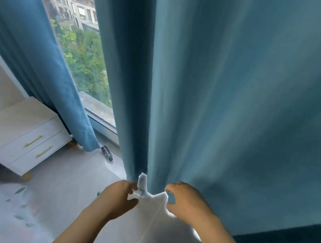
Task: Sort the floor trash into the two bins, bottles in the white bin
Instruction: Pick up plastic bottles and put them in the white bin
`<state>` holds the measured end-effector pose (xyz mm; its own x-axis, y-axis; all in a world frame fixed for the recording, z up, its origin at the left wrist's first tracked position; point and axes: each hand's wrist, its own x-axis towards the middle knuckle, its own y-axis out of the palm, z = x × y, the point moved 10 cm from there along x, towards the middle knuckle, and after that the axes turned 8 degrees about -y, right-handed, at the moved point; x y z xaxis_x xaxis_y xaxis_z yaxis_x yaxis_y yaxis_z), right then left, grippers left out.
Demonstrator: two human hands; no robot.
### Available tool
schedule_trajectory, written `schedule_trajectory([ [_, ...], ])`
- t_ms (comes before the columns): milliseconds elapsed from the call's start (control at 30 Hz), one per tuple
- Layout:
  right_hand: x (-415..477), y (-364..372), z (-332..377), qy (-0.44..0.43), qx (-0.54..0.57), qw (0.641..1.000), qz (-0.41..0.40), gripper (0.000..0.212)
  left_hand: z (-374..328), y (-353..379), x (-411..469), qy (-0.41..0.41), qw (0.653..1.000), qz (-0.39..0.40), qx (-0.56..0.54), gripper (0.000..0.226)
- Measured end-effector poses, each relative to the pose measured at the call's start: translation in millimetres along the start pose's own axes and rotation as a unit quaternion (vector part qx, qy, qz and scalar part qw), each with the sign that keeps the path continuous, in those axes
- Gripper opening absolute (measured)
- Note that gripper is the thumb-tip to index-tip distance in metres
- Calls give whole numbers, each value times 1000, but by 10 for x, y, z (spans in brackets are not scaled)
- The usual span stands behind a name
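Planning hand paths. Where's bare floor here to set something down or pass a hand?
Free: pale tiled floor between the white drawer cabinet with gold handles and the left hand; also the strip between both forearms. Crowded: the blue fabric curtain hem, with the right hand close beside the left; a dark bottle lies by the window frame.

The left grip [117,197] pinches a clear plastic item [140,193], partly hidden, at the hem of the blue fabric curtain [232,107]. The right grip [185,200] curls beside that hem; contact is indeterminate. A clear dark-capped plastic bottle [106,153] lies on the pale tiled floor [68,172] below the window [80,60].
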<state>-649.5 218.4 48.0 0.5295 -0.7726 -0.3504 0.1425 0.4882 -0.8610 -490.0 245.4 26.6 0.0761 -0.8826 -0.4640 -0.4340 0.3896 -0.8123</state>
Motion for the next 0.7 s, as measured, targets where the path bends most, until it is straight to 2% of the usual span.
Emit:
schedule_trajectory([
  [367,1566,237,1204,-17,11,999,49,28,1798,-760,522,-71,997,-2,-13,38],
  [700,2721,235,1543,-63,-9,995,80,40,2358,-1106,1316,-102,994,8,-33,39],
])
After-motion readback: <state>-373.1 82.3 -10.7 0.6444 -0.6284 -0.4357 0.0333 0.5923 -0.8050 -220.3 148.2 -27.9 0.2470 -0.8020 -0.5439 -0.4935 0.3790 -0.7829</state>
